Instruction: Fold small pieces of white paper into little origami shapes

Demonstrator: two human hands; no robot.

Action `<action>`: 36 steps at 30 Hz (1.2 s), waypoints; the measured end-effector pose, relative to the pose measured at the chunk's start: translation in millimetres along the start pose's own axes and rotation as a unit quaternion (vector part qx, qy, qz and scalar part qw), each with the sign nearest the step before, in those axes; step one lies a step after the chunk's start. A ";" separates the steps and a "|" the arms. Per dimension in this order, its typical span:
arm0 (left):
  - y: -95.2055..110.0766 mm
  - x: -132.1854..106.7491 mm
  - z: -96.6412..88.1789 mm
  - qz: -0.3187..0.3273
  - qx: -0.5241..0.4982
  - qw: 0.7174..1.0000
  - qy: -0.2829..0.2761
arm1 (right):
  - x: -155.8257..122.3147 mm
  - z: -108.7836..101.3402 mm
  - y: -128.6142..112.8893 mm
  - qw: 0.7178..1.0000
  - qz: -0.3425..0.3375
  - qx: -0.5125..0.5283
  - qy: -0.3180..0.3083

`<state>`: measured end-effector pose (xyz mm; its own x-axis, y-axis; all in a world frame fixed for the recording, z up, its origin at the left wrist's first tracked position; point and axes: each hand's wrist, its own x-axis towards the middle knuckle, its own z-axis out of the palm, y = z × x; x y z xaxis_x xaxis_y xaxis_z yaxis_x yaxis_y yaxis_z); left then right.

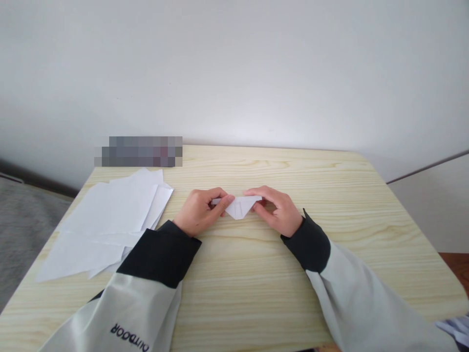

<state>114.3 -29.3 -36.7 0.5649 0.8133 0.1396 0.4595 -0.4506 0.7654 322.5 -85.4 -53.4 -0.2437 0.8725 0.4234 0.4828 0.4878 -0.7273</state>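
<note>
A small piece of folded white paper (239,207) is held between my two hands, above the middle of the table. Its lower edge narrows to a blunt point, and crease lines show on its face. My left hand (203,209) pinches the left end, thumb in front and fingers behind. At the right end, my right hand (275,208) is closed on the paper, with the index finger along the top edge and the thumb below. The fingers behind the paper are partly hidden.
Several loose white sheets (110,205) lie overlapping on the left of the wooden table (238,293). A blurred-out dark object (139,151) sits at the back left corner. Behind the table rises a white wall (234,73).
</note>
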 end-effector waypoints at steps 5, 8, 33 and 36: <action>-1.6 0.5 -0.6 0.059 0.037 0.997 0.027 | 1.5 0.2 0.5 0.999 -0.020 -0.032 -0.007; -1.8 -0.3 -2.5 0.102 0.027 0.994 0.024 | 1.1 0.5 0.9 1.000 -0.008 -0.028 -0.011; 2.9 -1.7 1.0 0.083 0.016 0.996 -0.030 | 1.0 3.5 -8.0 0.995 0.001 -0.092 -0.031; 5.4 -1.3 1.4 0.065 0.016 0.998 -0.007 | 0.9 3.2 -8.1 0.997 0.025 -0.058 -0.034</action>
<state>117.0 -33.3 -33.6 0.6313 0.7415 0.2273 0.4024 -0.5637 0.7213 315.6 -88.5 -48.8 -0.2708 0.8975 0.3480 0.5890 0.4405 -0.6776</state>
